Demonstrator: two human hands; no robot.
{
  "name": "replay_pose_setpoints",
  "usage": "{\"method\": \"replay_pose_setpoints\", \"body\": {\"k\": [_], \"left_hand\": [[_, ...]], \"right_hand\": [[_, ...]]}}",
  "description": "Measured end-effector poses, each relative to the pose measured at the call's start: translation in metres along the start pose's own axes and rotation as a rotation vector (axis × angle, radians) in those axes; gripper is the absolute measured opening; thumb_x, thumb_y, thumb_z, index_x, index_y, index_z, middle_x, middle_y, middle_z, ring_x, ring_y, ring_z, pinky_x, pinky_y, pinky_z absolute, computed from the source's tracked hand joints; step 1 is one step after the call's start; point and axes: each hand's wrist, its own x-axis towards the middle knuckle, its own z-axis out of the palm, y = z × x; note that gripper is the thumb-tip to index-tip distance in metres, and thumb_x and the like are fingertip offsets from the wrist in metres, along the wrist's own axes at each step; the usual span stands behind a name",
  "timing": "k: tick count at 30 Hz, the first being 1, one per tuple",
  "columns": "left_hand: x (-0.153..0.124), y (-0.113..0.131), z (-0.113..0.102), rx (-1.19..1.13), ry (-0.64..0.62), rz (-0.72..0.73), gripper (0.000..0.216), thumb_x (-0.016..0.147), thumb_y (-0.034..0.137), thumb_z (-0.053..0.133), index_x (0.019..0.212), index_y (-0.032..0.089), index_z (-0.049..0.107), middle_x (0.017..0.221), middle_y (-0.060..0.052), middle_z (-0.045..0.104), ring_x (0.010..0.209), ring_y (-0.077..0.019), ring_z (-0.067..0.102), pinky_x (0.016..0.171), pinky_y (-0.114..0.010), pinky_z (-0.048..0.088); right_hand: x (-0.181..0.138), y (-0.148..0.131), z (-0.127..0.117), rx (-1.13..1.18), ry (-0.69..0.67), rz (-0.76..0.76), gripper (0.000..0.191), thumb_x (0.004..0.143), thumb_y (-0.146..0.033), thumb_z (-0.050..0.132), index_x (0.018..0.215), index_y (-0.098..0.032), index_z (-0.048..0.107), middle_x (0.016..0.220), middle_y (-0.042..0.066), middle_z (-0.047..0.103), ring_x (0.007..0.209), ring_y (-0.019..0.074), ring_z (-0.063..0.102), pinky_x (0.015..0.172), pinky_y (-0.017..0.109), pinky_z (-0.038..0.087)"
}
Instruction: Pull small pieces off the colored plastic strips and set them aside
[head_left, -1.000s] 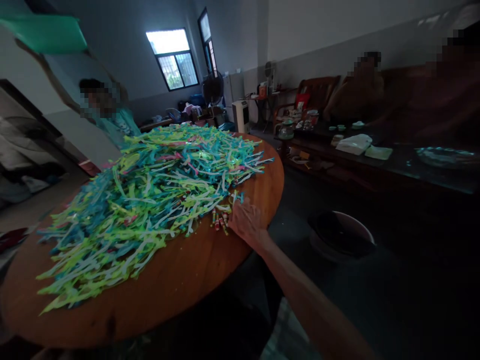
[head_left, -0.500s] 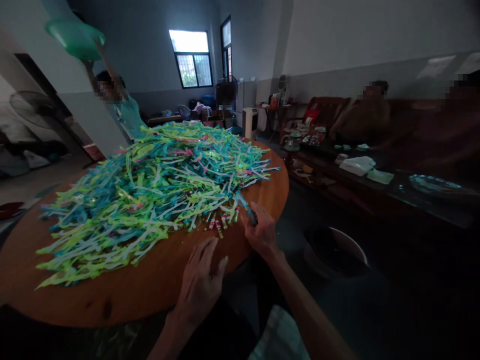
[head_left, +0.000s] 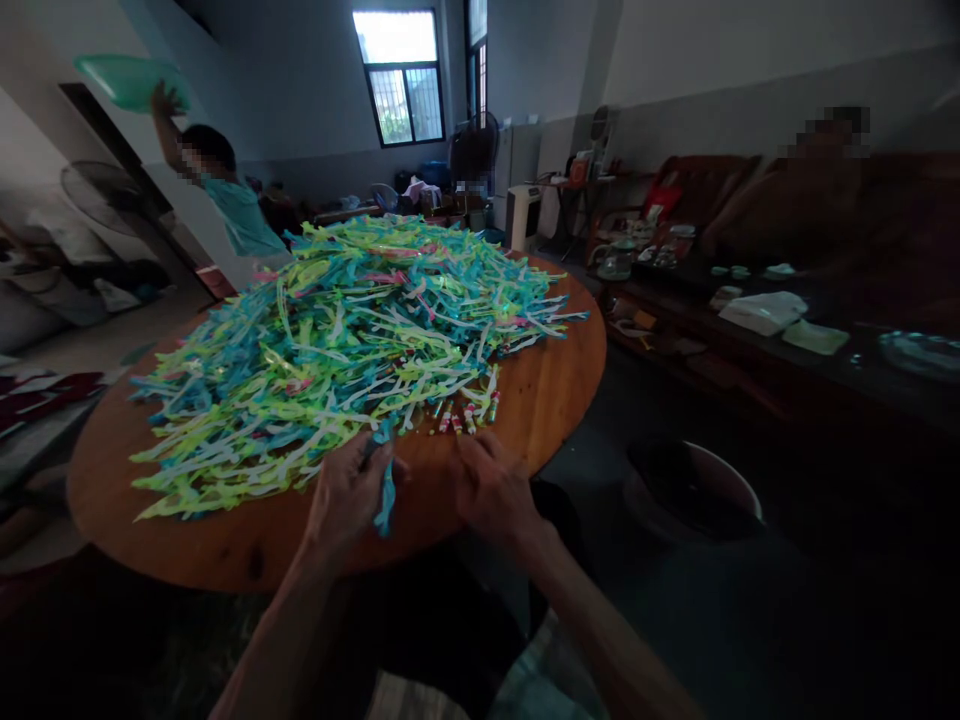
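Observation:
A large heap of blue and yellow-green plastic strips (head_left: 337,330) covers much of the round wooden table (head_left: 559,375). At its near edge, my left hand (head_left: 345,490) is closed around a crumpled blue plastic strip (head_left: 385,490), whose lower end hangs past the thumb. To its right, my right hand (head_left: 499,495) has its fingers curled together over the table. Whatever they pinch is hidden. Just beyond those fingers lie several small striped tubes (head_left: 454,418) in red, white and gold.
Across the table a person (head_left: 240,215) raises a green basin (head_left: 131,82). A bin (head_left: 720,480) with a dark liner stands on the floor at right. Behind it, a long dark low table (head_left: 675,290) holds cups and a white packet, with another person seated there.
My left hand, loosely open before, has closed on a blue strip. My right hand has drawn back from the heap, where it held a blue strip. The view has shifted, and the person opposite has turned.

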Motion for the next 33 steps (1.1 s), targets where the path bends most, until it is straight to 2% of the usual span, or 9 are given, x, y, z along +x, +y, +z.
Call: {"method": "replay_pose_setpoints", "body": {"k": [3, 6, 8, 13, 16, 19, 23, 27, 33], "left_hand": [[0.008, -0.003, -0.014, 0.318, -0.111, 0.203, 0.028, 0.092, 0.032, 0.049, 0.103, 0.017, 0.069, 0.070, -0.002, 0.069, 0.063, -0.0159, 0.064, 0.062, -0.025, 0.048], [0.010, -0.004, -0.016, 0.628, -0.205, 0.369, 0.031, 0.093, 0.023, 0.045, 0.107, 0.020, 0.072, 0.084, -0.005, 0.073, 0.074, -0.0184, 0.066, 0.072, -0.029, 0.048], [0.008, -0.005, -0.014, 0.770, -0.248, 0.417, 0.031, 0.094, 0.020, 0.043, 0.104, 0.021, 0.073, 0.090, -0.006, 0.073, 0.079, -0.0200, 0.066, 0.074, -0.031, 0.048], [0.002, -0.008, -0.004, 0.885, -0.260, 0.486, 0.030, 0.097, 0.022, 0.044, 0.104, 0.022, 0.073, 0.093, -0.007, 0.068, 0.085, -0.0230, 0.063, 0.073, -0.032, 0.046], [0.000, -0.010, 0.002, 0.878, -0.261, 0.504, 0.029, 0.099, 0.023, 0.044, 0.105, 0.022, 0.072, 0.090, -0.007, 0.064, 0.087, -0.0229, 0.061, 0.073, -0.032, 0.044], [-0.004, -0.011, 0.003, 0.862, -0.260, 0.525, 0.027, 0.100, 0.023, 0.044, 0.104, 0.021, 0.070, 0.088, -0.006, 0.062, 0.086, -0.0210, 0.059, 0.071, -0.030, 0.042], [-0.009, -0.009, 0.002, 0.840, -0.251, 0.532, 0.027, 0.100, 0.022, 0.043, 0.099, 0.020, 0.069, 0.086, -0.006, 0.062, 0.084, -0.0195, 0.059, 0.070, -0.028, 0.040], [-0.010, -0.008, 0.002, 0.789, -0.267, 0.558, 0.027, 0.100, 0.019, 0.041, 0.095, 0.018, 0.068, 0.084, -0.005, 0.063, 0.082, -0.0182, 0.059, 0.071, -0.028, 0.041], [-0.009, -0.010, 0.004, 0.758, -0.219, 0.603, 0.027, 0.100, 0.021, 0.043, 0.104, 0.019, 0.069, 0.086, -0.006, 0.064, 0.082, -0.0193, 0.060, 0.069, -0.029, 0.040]], "right_hand": [[0.023, 0.008, -0.001, -0.256, -0.115, 0.120, 0.032, 0.101, -0.035, 0.044, 0.110, -0.018, 0.069, 0.111, 0.013, 0.065, 0.082, 0.0210, 0.064, 0.074, 0.033, 0.050], [0.030, 0.009, -0.001, -0.360, -0.228, 0.079, 0.028, 0.099, -0.025, 0.044, 0.108, -0.018, 0.070, 0.114, 0.015, 0.066, 0.079, 0.0208, 0.065, 0.070, 0.033, 0.048], [0.024, 0.008, -0.003, -0.389, -0.271, 0.048, 0.027, 0.095, -0.017, 0.045, 0.109, -0.016, 0.069, 0.110, 0.015, 0.066, 0.079, 0.0219, 0.065, 0.069, 0.033, 0.047], [0.006, 0.004, -0.008, -0.398, -0.263, 0.054, 0.028, 0.101, -0.028, 0.043, 0.113, -0.017, 0.066, 0.107, 0.015, 0.065, 0.087, 0.0266, 0.064, 0.072, 0.037, 0.046], [0.008, 0.006, -0.006, -0.415, -0.260, -0.033, 0.025, 0.099, -0.022, 0.044, 0.111, -0.016, 0.065, 0.114, 0.016, 0.062, 0.095, 0.0272, 0.062, 0.075, 0.036, 0.046], [0.012, 0.012, -0.001, -0.293, -0.272, -0.138, 0.022, 0.098, -0.015, 0.044, 0.101, -0.014, 0.066, 0.107, 0.014, 0.064, 0.092, 0.0236, 0.061, 0.077, 0.034, 0.045], [0.007, 0.021, 0.003, 0.095, -0.197, -0.193, 0.022, 0.102, -0.023, 0.044, 0.103, -0.016, 0.065, 0.097, 0.008, 0.067, 0.088, 0.0193, 0.061, 0.081, 0.031, 0.046], [0.003, 0.024, 0.002, 0.311, -0.179, -0.160, 0.022, 0.100, -0.025, 0.046, 0.107, -0.016, 0.065, 0.096, 0.007, 0.070, 0.084, 0.0181, 0.063, 0.078, 0.029, 0.047], [0.007, 0.021, -0.002, 0.483, -0.201, -0.096, 0.023, 0.098, -0.026, 0.050, 0.102, -0.016, 0.070, 0.087, 0.005, 0.072, 0.076, 0.0165, 0.064, 0.072, 0.027, 0.048]]}}
